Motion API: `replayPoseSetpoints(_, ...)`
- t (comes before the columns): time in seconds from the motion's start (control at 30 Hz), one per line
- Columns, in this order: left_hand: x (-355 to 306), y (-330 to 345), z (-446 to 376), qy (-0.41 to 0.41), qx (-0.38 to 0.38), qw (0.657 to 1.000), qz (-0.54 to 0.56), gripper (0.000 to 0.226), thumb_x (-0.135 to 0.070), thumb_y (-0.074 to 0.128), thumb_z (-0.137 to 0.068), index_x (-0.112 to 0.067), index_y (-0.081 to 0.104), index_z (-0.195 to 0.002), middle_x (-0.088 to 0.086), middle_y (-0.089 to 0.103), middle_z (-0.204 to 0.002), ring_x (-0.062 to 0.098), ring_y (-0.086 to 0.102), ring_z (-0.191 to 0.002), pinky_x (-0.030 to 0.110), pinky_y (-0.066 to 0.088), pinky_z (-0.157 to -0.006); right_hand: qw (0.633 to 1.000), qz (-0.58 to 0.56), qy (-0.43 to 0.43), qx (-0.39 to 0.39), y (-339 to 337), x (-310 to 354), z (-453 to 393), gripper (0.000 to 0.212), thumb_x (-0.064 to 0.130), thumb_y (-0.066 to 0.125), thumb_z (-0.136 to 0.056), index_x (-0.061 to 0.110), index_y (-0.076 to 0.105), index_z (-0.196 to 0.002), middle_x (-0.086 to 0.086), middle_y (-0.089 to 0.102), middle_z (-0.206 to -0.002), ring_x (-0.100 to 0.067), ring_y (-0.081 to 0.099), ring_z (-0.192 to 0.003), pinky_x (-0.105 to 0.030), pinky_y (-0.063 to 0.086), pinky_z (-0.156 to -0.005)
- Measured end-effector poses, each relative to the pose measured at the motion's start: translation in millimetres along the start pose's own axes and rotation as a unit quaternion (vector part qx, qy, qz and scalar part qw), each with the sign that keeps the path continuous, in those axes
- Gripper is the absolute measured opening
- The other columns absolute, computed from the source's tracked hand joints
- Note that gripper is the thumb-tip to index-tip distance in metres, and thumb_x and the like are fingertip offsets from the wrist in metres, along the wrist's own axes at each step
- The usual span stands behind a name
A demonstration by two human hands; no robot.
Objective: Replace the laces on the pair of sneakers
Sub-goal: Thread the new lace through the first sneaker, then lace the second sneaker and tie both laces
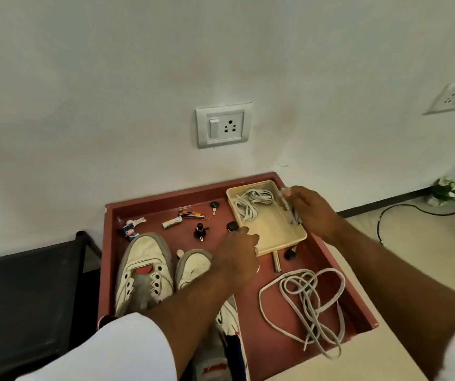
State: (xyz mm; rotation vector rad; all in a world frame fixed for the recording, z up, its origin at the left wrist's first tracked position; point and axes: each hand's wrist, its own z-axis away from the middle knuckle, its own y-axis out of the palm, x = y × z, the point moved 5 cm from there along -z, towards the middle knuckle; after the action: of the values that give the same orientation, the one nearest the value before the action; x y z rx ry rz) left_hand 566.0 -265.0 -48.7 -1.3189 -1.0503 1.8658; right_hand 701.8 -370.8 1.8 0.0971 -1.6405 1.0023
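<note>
Nearest the camera, the left forearm crosses the right sneaker (193, 266) and hides all of it but the toe and a strip of its side near the bottom edge. The left sneaker (145, 273) beside it lies unlaced, its eyelets bare and its heel lost behind a white sleeve. A loose tangle of white laces (307, 301) sprawls on the right of the red tray (358, 306), one loop hanging over the near rim.

The left hand (238, 258) rests at the near corner of the cream tray (273, 232); its fingertips are turned away, so whether it grips the rim I cannot tell. The right hand (310, 211) pinches a pale bundle (289, 209) at the cream tray's right edge, probably folded lace, though blur smears it. More coiled laces (251, 203) lie inside the cream tray.

Farther in, small clutter sits on the red floor: a doll (130, 229), a battery (172, 223), a nail clipper (192, 215), a key (214, 207) and a black figurine (200, 231). A wall socket (224, 125) stands beyond.
</note>
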Motion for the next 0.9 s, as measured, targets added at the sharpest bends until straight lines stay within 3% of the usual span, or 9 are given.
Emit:
replayPoseSetpoints(0.07,-2.8,7.7,-3.0,0.031,0.037,0.99,-0.134,0.045,-0.019,0.049,-0.098,-0.016,0.045,-0.142,0.009,0.027,-0.158,0.034,0.02,-0.146,0.046,0.025,-0.117,0.979,0.18,-0.074,0.069,12.2,-9.3,-12.4,0.029,0.041,0.041,-0.101,0.021,0.057,-0.089,0.006,0.055,-0.086,-0.011,0.054,-0.08,-0.029,0.043,-0.071)
replayPoseSetpoints(0.17,-1.9,13.7,-12.0,0.056,0.052,0.961,-0.265,0.04,-0.027,0.046,-0.101,-0.015,0.047,-0.14,0.01,0.032,-0.155,0.033,0.012,-0.149,0.051,0.005,-0.12,0.916,0.336,-0.135,0.171,36.1,-28.2,-19.4,0.027,0.036,0.044,-0.101,0.017,0.057,-0.087,0.005,0.052,-0.087,-0.016,0.053,-0.083,-0.033,0.042,-0.077)
replayPoseSetpoints(0.23,-1.6,14.3,-18.6,0.07,0.044,0.946,-0.314,0.037,-0.03,0.046,-0.102,-0.017,0.052,-0.135,0.008,0.042,-0.148,0.032,0.016,-0.148,0.052,0.002,-0.12,0.877,0.4,-0.125,0.233,44.6,-42.7,-19.1,0.033,0.037,0.043,-0.101,0.011,0.063,-0.106,0.0,0.061,-0.112,-0.022,0.057,-0.104,-0.035,0.043,-0.089)
replayPoseSetpoints(0.3,-2.7,14.5,-22.7,0.078,0.04,0.94,-0.33,0.033,-0.029,0.048,-0.101,-0.018,0.057,-0.13,0.007,0.05,-0.142,0.031,0.02,-0.147,0.052,0.002,-0.119,0.855,0.428,-0.1,0.276,42.8,-49.9,-17.7,0.036,0.035,0.046,-0.101,0.01,0.063,-0.122,0.002,0.05,-0.143,-0.021,0.052,-0.123,-0.033,0.04,-0.101)
replayPoseSetpoints(0.4,-3.8,14.8,-26.2,0.074,0.039,0.947,-0.311,0.027,-0.024,0.048,-0.101,-0.017,0.062,-0.122,0.005,0.058,-0.132,0.029,0.03,-0.143,0.049,0.001,-0.119,0.827,0.452,-0.116,0.313,40.1,-51.0,-19.5,0.036,0.036,0.05,-0.099,0.013,0.064,-0.123,0.005,0.038,-0.153,-0.019,0.055,-0.118,-0.025,0.039,-0.092)
replayPoseSetpoints(0.6,-2.2,12.2,-32.6,0.056,0.036,0.964,-0.258,0.026,-0.032,0.046,-0.101,-0.019,0.066,-0.111,0.005,0.067,-0.117,0.024,0.05,-0.126,0.043,-0.001,-0.12,0.878,0.387,-0.064,0.273,39.4,-65.3,-20.4,0.051,0.045,0.045,-0.099,0.012,0.053,-0.137,-0.004,0.045,-0.149,-0.02,0.054,-0.124,-0.033,0.042,-0.103)
replayPoseSetpoints(0.7,-1.4,9.3,-33.8,0.051,0.024,0.969,-0.241,0.026,-0.035,0.048,-0.101,-0.02,0.067,-0.11,0.005,0.068,-0.111,0.023,0.056,-0.116,0.041,0.003,-0.119,0.916,0.321,-0.063,0.234,39.0,-68.5,-22.8,0.024,0.024,0.062,-0.093,0.011,0.07,-0.111,-0.005,0.062,-0.132,-0.016,0.055,-0.123,-0.038,0.045,-0.101)
replayPoseSetpoints(0.77,-1.5,8.0,-33.7,0.045,0.018,0.974,-0.223,0.024,-0.032,0.049,-0.1,-0.02,0.068,-0.106,0.005,0.069,-0.107,0.023,0.059,-0.11,0.04,0.006,-0.119,0.949,0.243,-0.042,0.197,36.5,-69.3,-23.7,0.015,0.015,0.072,-0.084,0.018,0.063,-0.096,-0.004,0.068,-0.105,-0.019,0.063,-0.105,-0.041,0.052,-0.088)
replayPoseSetpoints(0.9,-4.1,8.5,-31.4,0.035,0.023,0.974,-0.222,0.022,-0.026,0.048,-0.099,-0.017,0.066,-0.11,0.005,0.069,-0.11,0.024,0.058,-0.114,0.044,0.009,-0.118,0.954,0.193,-0.008,0.23,38.6,-67.8,-23.3,0.037,0.013,0.074,-0.082,0.027,0.048,-0.105,0.002,0.061,-0.112,-0.01,0.059,-0.106,-0.025,0.052,-0.083)
